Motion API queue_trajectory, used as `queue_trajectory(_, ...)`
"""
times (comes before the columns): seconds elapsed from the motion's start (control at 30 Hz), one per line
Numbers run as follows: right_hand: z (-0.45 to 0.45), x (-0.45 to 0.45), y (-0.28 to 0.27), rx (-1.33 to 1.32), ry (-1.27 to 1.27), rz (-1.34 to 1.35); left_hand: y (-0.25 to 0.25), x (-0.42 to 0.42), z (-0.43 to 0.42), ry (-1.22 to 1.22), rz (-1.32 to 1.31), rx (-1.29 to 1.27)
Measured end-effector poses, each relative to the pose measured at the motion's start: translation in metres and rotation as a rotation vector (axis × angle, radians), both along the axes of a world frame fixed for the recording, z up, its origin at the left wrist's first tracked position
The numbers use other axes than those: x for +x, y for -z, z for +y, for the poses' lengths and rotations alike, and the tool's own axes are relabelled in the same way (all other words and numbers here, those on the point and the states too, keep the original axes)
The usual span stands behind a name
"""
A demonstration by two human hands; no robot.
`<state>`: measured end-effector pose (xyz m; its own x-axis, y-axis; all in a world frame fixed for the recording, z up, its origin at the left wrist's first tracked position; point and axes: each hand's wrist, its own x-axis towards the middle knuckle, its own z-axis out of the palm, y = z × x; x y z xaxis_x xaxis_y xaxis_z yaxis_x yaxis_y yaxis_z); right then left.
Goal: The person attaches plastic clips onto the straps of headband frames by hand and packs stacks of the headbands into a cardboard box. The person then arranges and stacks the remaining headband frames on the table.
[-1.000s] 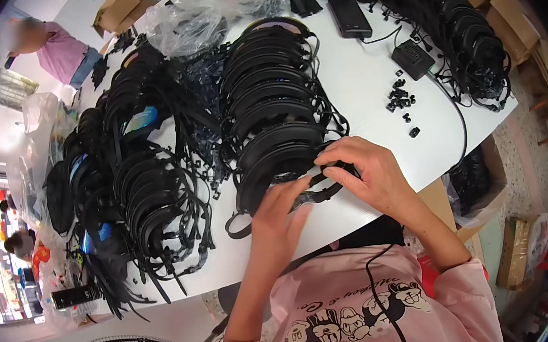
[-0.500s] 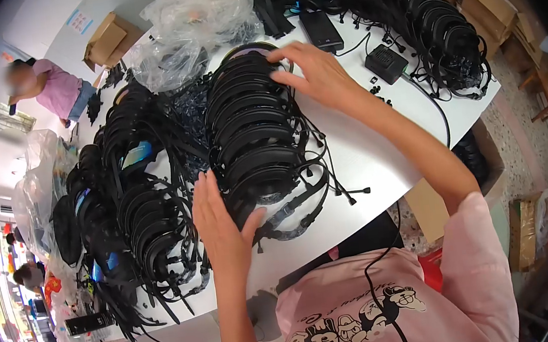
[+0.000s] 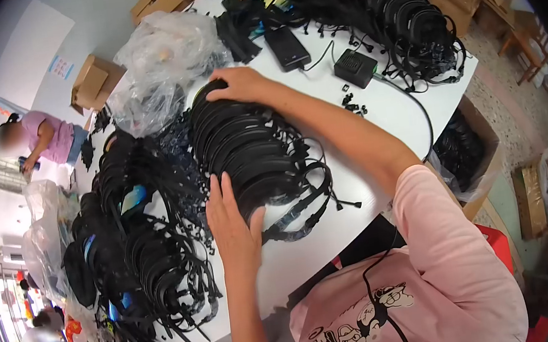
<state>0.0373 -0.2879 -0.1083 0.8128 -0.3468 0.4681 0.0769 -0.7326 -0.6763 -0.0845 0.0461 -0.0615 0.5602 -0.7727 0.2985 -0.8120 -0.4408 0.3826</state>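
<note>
On the near side of the white table (image 3: 299, 273), steadying the row of black curved pieces (image 3: 244, 148) with the left hand (image 3: 231, 224), open, thumb spread; at the row's far end, cupping with the right hand (image 3: 240, 84), partly curled, perhaps lightly gripping. Judged as squaring the row; next, calling for even pressure, without trapping straps (image 3: 287, 226).

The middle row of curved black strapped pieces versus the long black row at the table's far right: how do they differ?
The middle row of curved black strapped pieces is shorter; the far-right row is longer and bends in an arc. The middle row has the left hand at its near end and the right hand at its far end; no hand touches the far-right row. Both lie on the white table.
</note>
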Motion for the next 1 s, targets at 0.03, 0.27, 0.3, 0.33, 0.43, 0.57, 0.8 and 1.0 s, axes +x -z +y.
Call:
queue_trajectory(0.03,-0.001,-0.002,0.0,0.005,0.007,0.015,-0.001,0.001,0.0,0.01,0.01,-0.01)
queue_trajectory(0.27,0.005,-0.011,0.003,0.14,0.048,0.031,-0.026,-0.03,0.011,-0.005,-0.102,-0.257)
queue_trajectory(0.3,0.003,-0.011,0.005,0.143,0.065,0.022,-0.026,-0.039,0.015,0.009,-0.111,-0.333)
queue_trajectory(0.33,0.003,-0.008,0.01,0.151,0.068,0.02,-0.026,-0.052,0.02,-0.007,0.069,-0.388)
queue_trajectory(0.43,0.004,-0.009,0.01,0.184,0.081,0.01,-0.005,-0.076,0.029,0.001,0.453,-0.505)
queue_trajectory(0.57,0.006,-0.007,0.011,0.22,0.079,0.008,-0.007,-0.092,0.023,-0.121,0.835,-0.561)
queue_trajectory(0.8,0.009,0.025,0.032,0.301,0.092,-0.158,0.004,-0.071,0.015,-0.103,1.274,-0.526)
queue_trajectory(1.0,0.014,0.016,0.023,0.318,0.114,-0.065,0.012,-0.055,-0.01,-0.12,1.446,-0.588)
